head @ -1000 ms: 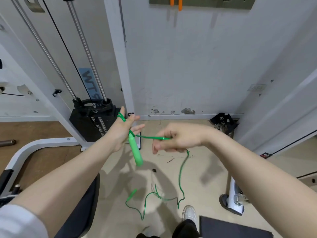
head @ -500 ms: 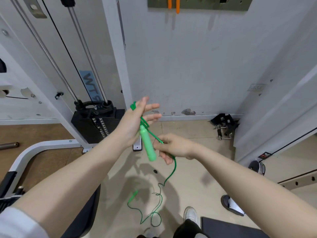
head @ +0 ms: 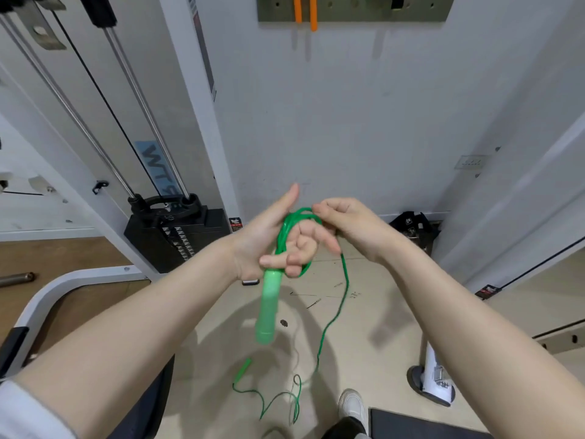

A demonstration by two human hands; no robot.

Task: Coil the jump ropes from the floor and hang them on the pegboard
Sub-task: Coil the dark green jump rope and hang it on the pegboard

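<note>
Rope (head: 332, 315) judged light, thin and limp, likely springy enough to uncoil if released. Coils are wound round the left hand (head: 272, 245), whose curled fingers clamp the handle (head: 268, 307) hanging below it. Cord is pinched by the right hand (head: 345, 226) just beside the coils. Slack trails below to the floor (head: 380, 359), where the second handle (head: 243, 369) lies. Best gripped at the handles or pinched close to the coil.

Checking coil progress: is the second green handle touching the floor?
Touching: the head view shows the second green handle lying flat on the floor.
</note>
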